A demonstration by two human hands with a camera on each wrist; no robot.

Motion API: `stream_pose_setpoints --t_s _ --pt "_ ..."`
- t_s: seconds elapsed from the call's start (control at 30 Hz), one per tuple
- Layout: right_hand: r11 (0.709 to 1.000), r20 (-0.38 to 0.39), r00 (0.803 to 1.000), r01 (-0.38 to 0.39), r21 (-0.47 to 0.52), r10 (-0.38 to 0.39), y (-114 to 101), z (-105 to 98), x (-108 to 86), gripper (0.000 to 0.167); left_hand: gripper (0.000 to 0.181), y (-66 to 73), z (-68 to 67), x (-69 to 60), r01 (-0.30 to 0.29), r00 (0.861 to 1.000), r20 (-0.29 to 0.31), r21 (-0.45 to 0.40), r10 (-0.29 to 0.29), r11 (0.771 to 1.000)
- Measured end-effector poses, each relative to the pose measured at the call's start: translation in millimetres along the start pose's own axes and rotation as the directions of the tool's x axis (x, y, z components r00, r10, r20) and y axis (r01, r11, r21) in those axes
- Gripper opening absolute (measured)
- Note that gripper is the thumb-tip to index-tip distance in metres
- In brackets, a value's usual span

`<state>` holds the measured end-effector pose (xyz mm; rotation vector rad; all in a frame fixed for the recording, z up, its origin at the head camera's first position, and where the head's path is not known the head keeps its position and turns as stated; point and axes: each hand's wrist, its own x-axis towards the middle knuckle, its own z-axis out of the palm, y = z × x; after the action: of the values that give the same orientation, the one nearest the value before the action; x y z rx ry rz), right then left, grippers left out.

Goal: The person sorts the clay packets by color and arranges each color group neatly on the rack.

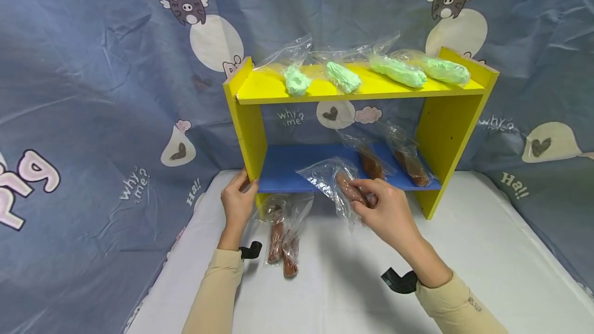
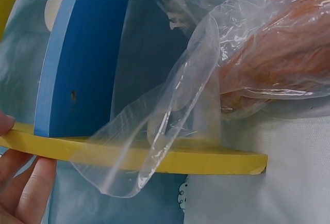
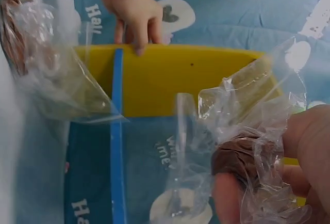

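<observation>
My right hand (image 1: 387, 210) pinches a brown dough-like lump in a clear plastic bag (image 1: 345, 184), held in front of the blue lower shelf board (image 1: 287, 164). In the right wrist view, the brown lump (image 3: 240, 157) shows between thumb and fingers, with loose plastic around it. My left hand (image 1: 238, 202) grips the yellow left side panel (image 1: 246, 133) of the small shelf, thumb on one face and fingers on the other, as the left wrist view shows. Two bagged brown lumps lie on the blue board at right: one (image 1: 371, 163) partly behind my right hand, the other (image 1: 413, 168) beside it.
Two more bagged brown pieces, one (image 1: 276, 236) beside the other (image 1: 291, 256), lie on the white table (image 1: 334, 293) near my left wrist. Several bagged pale green lumps (image 1: 399, 72) line the yellow top board (image 1: 306, 98). A patterned blue cloth (image 1: 116, 92) hangs behind and at the sides.
</observation>
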<state>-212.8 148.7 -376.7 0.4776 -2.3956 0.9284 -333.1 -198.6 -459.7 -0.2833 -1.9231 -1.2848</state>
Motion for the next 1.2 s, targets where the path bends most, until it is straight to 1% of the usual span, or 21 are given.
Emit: stream_pose_setpoints --t_s 0.13,0.33,0.5,0.6,0.73,0.93,1.03,1.13,1.2 --pt "1.0 -0.029 0.999 -0.016 -0.022 0.015 10.2 7.8 22.1 0.033 0.05 0.1 -0.2 0.2 0.006 1.0 -0.003 0.006 -0.005 1.0" --pt "0.996 -0.052 0.995 -0.082 -0.033 0.08 30.5 27.4 46.4 0.032 0.049 -1.6 -1.4 -2.8 0.03 1.0 0.006 0.0 -0.03 1.0" --pt "0.996 -0.069 0.995 -0.079 -0.03 0.077 38.0 42.3 66.4 0.03 0.05 -1.7 -2.6 -3.6 0.035 0.999 0.004 0.005 -0.035 0.999" --pt "0.995 -0.059 0.994 -0.092 -0.03 0.09 40.4 51.1 79.0 0.031 0.05 -2.0 -2.8 -2.7 0.029 1.0 0.001 0.005 -0.029 1.0" --pt "0.99 -0.013 0.991 -0.131 -0.054 0.131 43.9 62.4 93.0 0.034 0.05 -1.5 -1.9 -0.8 0.018 1.0 -0.004 0.002 -0.018 1.0" --pt "0.98 0.066 0.982 -0.168 -0.108 0.176 54.1 77.5 103.3 0.037 0.047 0.3 0.1 -1.2 0.027 1.0 0.012 0.016 -0.028 1.0" --pt "0.973 0.084 0.98 -0.168 -0.157 0.183 58.5 84.3 104.7 0.038 0.048 0.5 0.0 -1.8 0.018 1.0 0.012 0.023 -0.018 1.0" --pt "0.97 0.082 0.982 -0.153 -0.187 0.17 60.2 89.2 106.3 0.032 0.049 0.0 -0.4 -1.2 0.001 1.0 0.006 0.032 -0.001 1.0" --pt "0.971 0.076 0.985 -0.138 -0.194 0.155 60.2 91.2 107.8 0.022 0.049 -0.5 -0.7 -0.4 -0.009 1.0 0.001 0.035 0.008 0.999"
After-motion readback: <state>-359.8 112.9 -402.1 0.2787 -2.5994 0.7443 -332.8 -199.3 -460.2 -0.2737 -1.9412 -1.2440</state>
